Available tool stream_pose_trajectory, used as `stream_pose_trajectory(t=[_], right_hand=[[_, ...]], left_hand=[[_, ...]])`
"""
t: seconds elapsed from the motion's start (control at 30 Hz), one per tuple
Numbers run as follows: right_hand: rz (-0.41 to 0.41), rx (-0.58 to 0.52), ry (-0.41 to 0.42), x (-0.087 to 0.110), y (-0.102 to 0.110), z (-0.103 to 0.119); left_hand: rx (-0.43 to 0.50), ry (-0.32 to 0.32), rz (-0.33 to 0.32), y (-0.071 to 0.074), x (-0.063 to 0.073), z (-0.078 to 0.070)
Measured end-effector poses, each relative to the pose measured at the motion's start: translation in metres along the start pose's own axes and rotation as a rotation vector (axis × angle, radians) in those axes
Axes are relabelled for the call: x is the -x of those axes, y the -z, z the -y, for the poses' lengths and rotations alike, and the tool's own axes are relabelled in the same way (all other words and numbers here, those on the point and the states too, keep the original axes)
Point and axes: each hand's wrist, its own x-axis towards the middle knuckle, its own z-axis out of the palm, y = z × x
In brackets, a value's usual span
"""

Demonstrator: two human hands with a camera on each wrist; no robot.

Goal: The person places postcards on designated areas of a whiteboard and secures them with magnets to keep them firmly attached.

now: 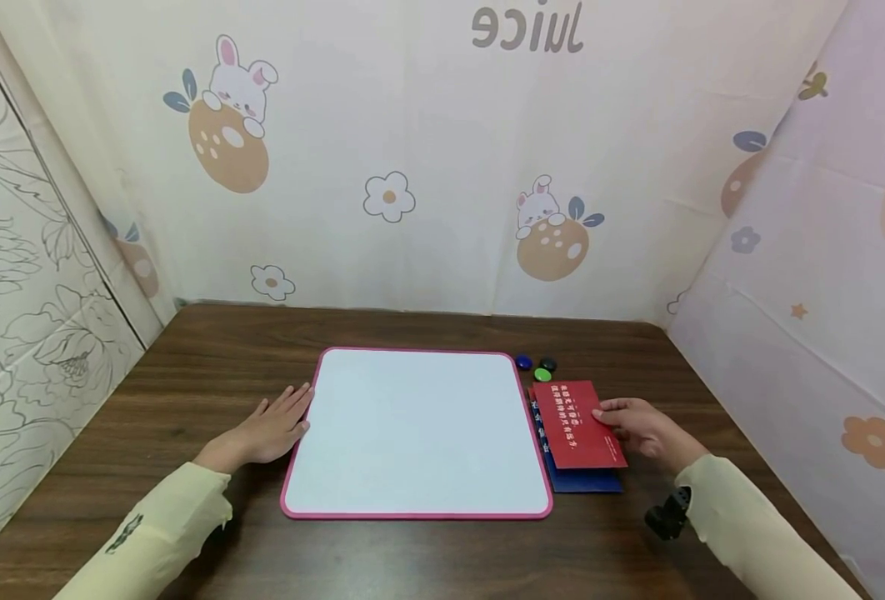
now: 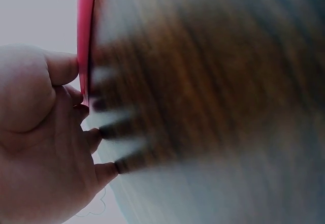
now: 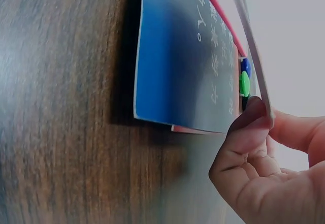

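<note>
Head view has the right hand pinching the right edge of a red card between thumb and curled fingers, while the left hand has its fingers straight and spread, gripping nothing. In the left wrist view, the left thumb touches the pink rim of the whiteboard, whose left side lies just beyond that hand's fingertips. The relation that matters most here, as I judge it, is that the red card lies directly left of the right hand and between it and the whiteboard, so the board is leftward from the grip, with the card's left side near its right rim. The right hand is much the nearer; the left is across the full width of the board. The card's long axis appears to run away from the person, roughly crosswise to the right forearm. From the right wrist, it shows nearly edge-on, raised at the pinched side above a blue card, under which a reddish edge peeks out. Farther out, ahead and left of the right hand, a blue disc, a black disc and a green disc sit past the card's far edge.
</note>
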Motion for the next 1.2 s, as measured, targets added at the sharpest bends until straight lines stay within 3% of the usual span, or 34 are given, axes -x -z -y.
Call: stream_pose_trajectory(t=[0.3, 1.2], right_hand=[[0.034, -0.045, 0.000, 0.001, -0.005, 0.001], [0.066, -0.096, 0.001, -0.002, -0.046, 0.011]], left_hand=[[0.005, 0.000, 0.009, -0.001, 0.000, 0.000], [0.010, -0.011, 0.005, 0.000, 0.001, 0.003]])
